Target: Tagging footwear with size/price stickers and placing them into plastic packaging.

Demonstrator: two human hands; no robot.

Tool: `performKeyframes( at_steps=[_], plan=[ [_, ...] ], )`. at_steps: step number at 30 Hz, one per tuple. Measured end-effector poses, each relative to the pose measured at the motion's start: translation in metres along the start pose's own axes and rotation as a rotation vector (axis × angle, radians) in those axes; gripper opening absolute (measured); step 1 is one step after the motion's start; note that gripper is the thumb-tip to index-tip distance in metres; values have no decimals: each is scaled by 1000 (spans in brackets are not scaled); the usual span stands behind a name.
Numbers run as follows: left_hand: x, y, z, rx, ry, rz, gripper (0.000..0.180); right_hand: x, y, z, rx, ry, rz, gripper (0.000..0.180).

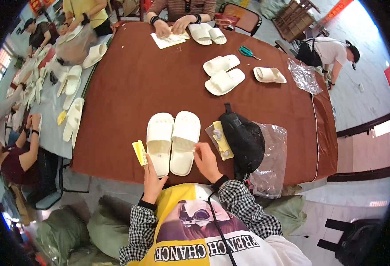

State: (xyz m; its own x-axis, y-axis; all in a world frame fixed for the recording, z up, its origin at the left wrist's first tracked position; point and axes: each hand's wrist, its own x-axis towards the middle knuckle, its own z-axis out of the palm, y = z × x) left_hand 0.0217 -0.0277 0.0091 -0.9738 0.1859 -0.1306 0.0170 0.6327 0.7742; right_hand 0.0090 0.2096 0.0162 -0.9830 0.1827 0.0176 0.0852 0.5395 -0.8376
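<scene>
A pair of cream-white slide slippers lies side by side on the brown-covered table right in front of me, the left slipper touching the right slipper. My left hand is beside the left slipper's heel, with a small yellow label sheet held at its fingers. At the right slipper's outer edge, by the strap, is my right hand, thumb and fingertips drawn together. Whatever may be between those fingertips is too small to make out.
Right of my hand lie a black waist bag, a yellow label pack and a clear plastic bag. Farther off are more slippers and green-handled scissors. A person's hands handle paper across the table.
</scene>
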Motion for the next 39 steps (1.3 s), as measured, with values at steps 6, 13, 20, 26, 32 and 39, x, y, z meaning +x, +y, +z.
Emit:
performKeyframes(
  at_steps=[6,13,20,26,32,39],
  plan=[
    [-2,-1,2,10,68,21,119,-17,-14,11,-435,-258,-506,49],
    [-2,10,3,112,87,115,105,-11,-5,-3,-466,-388,-529,50],
    [-1,12,-4,-81,163,116,82,-14,1,-3,-409,-329,-505,46],
    [-5,38,-28,-720,66,-118,22,-17,-11,-11,-165,-299,-247,41],
    [-7,51,-28,-843,-36,-121,22,-4,-66,-17,446,-376,2,43],
    [-3,75,-36,-960,-152,-103,43,-13,-73,-16,549,-421,75,38]
  ],
)
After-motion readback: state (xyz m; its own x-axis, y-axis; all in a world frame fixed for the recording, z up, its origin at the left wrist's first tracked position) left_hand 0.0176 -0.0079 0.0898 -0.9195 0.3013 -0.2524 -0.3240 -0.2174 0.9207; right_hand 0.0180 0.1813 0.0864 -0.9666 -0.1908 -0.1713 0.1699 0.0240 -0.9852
